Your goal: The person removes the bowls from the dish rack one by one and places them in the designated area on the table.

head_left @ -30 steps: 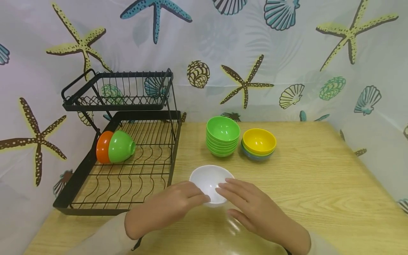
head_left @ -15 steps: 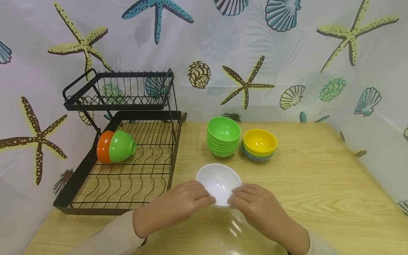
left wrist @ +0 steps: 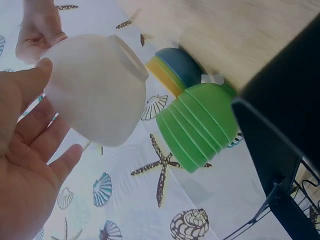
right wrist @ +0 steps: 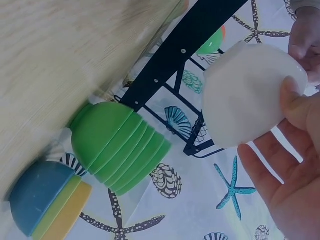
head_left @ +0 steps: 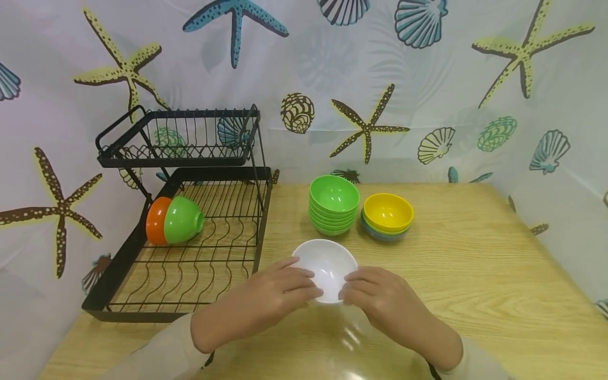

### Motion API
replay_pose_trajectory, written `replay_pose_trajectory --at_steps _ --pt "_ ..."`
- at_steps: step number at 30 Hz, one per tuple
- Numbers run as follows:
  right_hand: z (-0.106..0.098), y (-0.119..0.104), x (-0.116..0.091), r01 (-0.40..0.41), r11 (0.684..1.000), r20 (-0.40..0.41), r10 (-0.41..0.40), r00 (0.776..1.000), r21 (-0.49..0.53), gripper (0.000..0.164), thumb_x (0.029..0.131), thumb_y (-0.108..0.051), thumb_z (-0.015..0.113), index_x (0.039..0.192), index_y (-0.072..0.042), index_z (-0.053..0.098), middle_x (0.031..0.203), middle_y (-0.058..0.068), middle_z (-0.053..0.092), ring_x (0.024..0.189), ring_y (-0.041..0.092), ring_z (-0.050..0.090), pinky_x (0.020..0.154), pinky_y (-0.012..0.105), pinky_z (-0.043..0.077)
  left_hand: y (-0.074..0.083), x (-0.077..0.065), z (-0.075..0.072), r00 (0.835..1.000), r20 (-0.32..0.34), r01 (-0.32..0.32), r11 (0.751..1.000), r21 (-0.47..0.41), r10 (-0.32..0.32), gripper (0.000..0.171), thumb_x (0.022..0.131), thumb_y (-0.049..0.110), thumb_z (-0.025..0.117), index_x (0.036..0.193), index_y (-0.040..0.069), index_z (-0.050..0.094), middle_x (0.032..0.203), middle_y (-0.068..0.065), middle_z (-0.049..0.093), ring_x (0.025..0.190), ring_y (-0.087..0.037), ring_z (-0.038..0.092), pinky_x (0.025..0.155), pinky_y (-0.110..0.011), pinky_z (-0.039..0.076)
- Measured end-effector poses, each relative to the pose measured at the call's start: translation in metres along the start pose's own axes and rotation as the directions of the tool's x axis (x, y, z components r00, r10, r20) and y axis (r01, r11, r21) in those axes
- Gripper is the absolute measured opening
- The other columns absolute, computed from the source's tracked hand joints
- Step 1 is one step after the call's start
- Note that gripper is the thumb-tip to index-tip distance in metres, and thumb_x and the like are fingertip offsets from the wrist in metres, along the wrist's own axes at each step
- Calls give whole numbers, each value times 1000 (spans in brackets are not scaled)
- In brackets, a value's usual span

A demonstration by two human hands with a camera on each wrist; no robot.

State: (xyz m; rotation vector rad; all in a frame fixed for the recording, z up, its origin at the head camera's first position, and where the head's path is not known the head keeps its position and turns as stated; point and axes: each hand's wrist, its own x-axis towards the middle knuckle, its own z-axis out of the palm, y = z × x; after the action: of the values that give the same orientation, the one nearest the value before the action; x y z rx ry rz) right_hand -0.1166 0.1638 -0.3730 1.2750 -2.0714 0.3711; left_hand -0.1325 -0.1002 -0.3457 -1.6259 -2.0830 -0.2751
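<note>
A white bowl point(head_left: 328, 258) is held between both hands, its mouth tilted up in the head view. My left hand point(head_left: 266, 293) holds the left rim, fingers spread over the inside and thumb point(left wrist: 37, 75) against the outer wall. On the opposite side my right hand point(head_left: 387, 301) pinches the rim, with its thumb point(right wrist: 290, 95) outside and fingertips inside. The bowl's outer wall and foot ring point(left wrist: 132, 57) show in the left wrist view, raised off the wooden table point(head_left: 475, 264).
Left stands a black two-tier dish rack point(head_left: 95, 309) with an orange bowl point(head_left: 155, 221) and a green bowl point(head_left: 181, 220) on edge. Behind the white bowl are stacked green bowls point(head_left: 332, 214) and a shorter stack topped by a yellow bowl point(head_left: 388, 212). A patterned curtain point(head_left: 427, 95) hangs behind.
The right hand's fingers, loosely extended over the bowl a second ago, now pinch its rim. The bowl has shifted slightly right and away. Lately the left fingers have spread apart on the inside.
</note>
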Motion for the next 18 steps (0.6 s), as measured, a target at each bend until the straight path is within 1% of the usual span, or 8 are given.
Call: replay_pose_trajectory --at_steps 4,6,7,9,10,12,14,18 --pt "1 9 0 -16 1000 -28 16 999 2 22 97 -7 51 84 -13 68 88 -5 71 91 19 66 83 33 56 -6 -5 -5 996 -50 75 994 -82 -79 38 79 15 77 116 11 66 118 -2 67 119 -22 57 107 -45 40" --pt "1 14 1 -40 999 -41 39 998 -19 24 99 -11 49 84 -13 68 89 -3 71 92 20 66 83 34 56 -11 -7 -8 989 -66 121 980 -157 -132 39 81 13 75 119 11 65 123 -4 64 123 -25 54 108 -45 39" --pt "1 17 2 -50 998 -48 49 998 -35 22 99 -11 51 84 -12 68 89 -2 71 92 21 66 84 35 56 -14 -9 -9 985 -72 140 974 -178 -155 41 82 12 74 121 11 64 127 -6 62 125 -26 52 108 -44 39" --pt "1 22 5 -76 994 -54 72 996 -72 9 89 -4 63 85 -11 68 91 0 71 92 22 66 87 37 55 -19 -13 -12 974 -71 196 957 -214 -216 41 87 15 71 126 12 61 134 -8 56 129 -27 48 109 -41 39" --pt "1 25 6 -86 993 -64 81 995 -85 10 83 -1 68 85 -11 68 91 1 71 92 23 65 87 38 55 -21 -15 -13 968 -69 223 950 -220 -243 41 89 18 68 129 12 59 137 -8 53 130 -27 46 109 -41 40" --pt "2 32 11 -106 989 -91 97 991 -102 23 71 7 75 86 -9 68 91 3 71 92 24 66 86 39 56 -25 -19 -17 951 -67 279 931 -235 -302 41 93 22 63 132 11 57 142 -9 47 133 -27 43 108 -39 41" --pt "3 40 15 -133 985 -121 120 985 -111 27 68 10 77 87 -8 67 90 4 71 91 25 66 85 40 56 -29 -24 -20 929 -55 344 908 -238 -366 42 95 25 60 135 12 55 145 -7 44 134 -26 41 107 -39 41" --pt "7 56 21 -212 971 -162 193 968 -107 26 70 13 75 87 -5 68 88 6 72 90 27 66 82 41 57 -38 -34 -24 886 -66 432 868 -244 -460 49 89 14 68 136 10 53 144 -9 44 133 -28 42 104 -45 43"
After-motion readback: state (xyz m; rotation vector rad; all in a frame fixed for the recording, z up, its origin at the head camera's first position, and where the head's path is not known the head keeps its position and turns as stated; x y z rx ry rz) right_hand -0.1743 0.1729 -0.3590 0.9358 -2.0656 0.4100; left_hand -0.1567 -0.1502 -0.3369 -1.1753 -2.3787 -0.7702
